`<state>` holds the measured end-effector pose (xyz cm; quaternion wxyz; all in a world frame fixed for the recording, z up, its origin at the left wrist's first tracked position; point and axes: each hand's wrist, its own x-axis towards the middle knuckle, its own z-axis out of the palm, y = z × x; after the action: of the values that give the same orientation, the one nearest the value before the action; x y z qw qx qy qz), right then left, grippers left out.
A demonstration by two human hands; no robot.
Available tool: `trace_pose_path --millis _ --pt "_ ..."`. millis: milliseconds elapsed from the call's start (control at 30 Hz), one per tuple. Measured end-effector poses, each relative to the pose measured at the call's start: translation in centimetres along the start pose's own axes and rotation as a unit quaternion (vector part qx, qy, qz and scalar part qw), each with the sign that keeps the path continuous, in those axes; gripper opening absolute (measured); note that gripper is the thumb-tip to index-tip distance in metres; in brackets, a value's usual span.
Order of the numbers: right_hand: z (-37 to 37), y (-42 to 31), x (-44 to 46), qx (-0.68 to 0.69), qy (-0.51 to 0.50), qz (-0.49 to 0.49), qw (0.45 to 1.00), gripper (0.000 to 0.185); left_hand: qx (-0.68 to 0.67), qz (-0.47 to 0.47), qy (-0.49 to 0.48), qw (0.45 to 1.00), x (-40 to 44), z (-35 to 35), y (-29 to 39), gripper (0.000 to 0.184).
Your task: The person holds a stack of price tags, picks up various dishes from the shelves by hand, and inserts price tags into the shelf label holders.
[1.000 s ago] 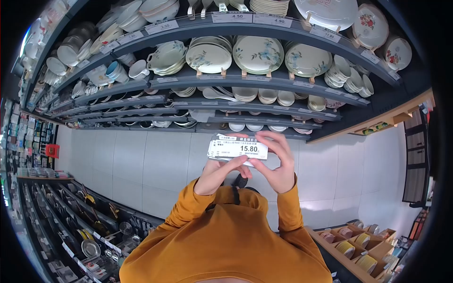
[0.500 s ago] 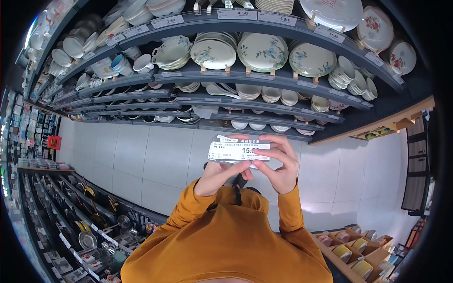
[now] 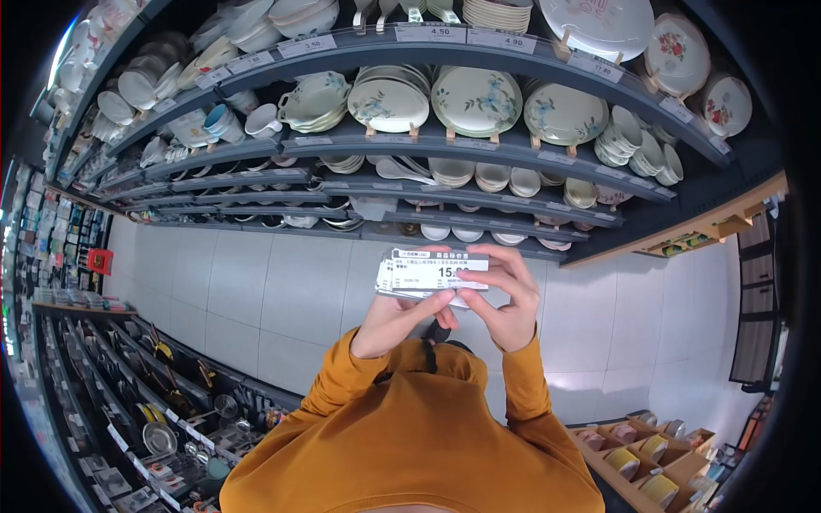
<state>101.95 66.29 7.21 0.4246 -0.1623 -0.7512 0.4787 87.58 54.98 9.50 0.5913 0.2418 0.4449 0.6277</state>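
Observation:
A stack of white price tags (image 3: pixel 419 272) is held up before my chest, the front one printed with a large 15 and partly covered by fingers. My left hand (image 3: pixel 395 321) grips the stack from below, thumb across the lower edge. Closed around the right end is my right hand (image 3: pixel 506 299), its fingers over the front and top edge and its thumb at the bottom. The tags behind the front one fan out slightly to the left. Both sleeves are mustard yellow.
Ahead curves a dark shelf unit (image 3: pixel 479 141) with floral plates (image 3: pixel 476 98), bowls (image 3: pixel 492 173) and price labels along its edges. Kitchen utensils hang on a rack (image 3: pixel 162 436) at lower left. Wooden bins (image 3: pixel 654 466) stand at lower right. Grey floor tiles (image 3: pixel 291 282) lie between.
The view has shifted very slightly. The tags behind the front one now show a little more at the left, while both hands keep their hold.

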Motion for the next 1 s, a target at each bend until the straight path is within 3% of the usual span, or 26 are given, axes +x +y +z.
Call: trace_pose_path --millis 300,567,800,1000 --pt "1.9 0.2 0.8 -0.006 -0.022 0.006 1.0 0.024 0.027 0.063 -0.003 0.998 -0.6 -2.1 0.1 0.046" --pt "8.4 -0.3 2.3 0.031 -0.056 0.012 0.998 0.024 -0.023 0.091 0.036 0.995 -3.5 -7.1 1.6 0.045" --pt "19.4 -1.5 3.8 0.01 -0.097 -0.011 0.995 0.028 -0.041 0.132 0.075 0.988 -8.5 -16.3 3.8 0.041" --pt "35.1 -2.5 3.9 0.04 -0.135 -0.013 0.99 0.029 -0.027 0.153 0.105 0.982 -16.0 -29.3 7.6 0.041"
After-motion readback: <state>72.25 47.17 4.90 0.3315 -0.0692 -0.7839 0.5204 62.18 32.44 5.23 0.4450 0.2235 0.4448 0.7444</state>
